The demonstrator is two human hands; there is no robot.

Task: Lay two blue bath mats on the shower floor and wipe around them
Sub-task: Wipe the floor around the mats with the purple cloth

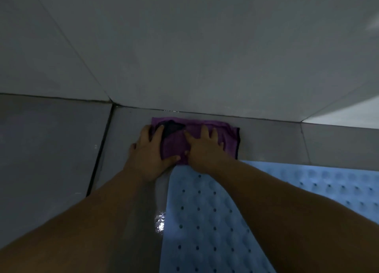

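A purple cloth (221,132) lies flat on the grey shower floor (266,141), close to the base of the wall. My left hand (149,151) presses on its left part with fingers spread. My right hand (205,149) presses on its middle, fingers also spread. A dark patch shows on the cloth between the hands. A light blue bath mat (205,221) with rows of small holes lies under my forearms. A second blue mat (338,182) lies to its right, partly covered by my right arm.
Grey tiled walls (184,57) rise right behind the cloth. A dark grout line or threshold (100,151) runs along the left of the floor strip. A wet glint (160,221) shows on the floor beside the near mat.
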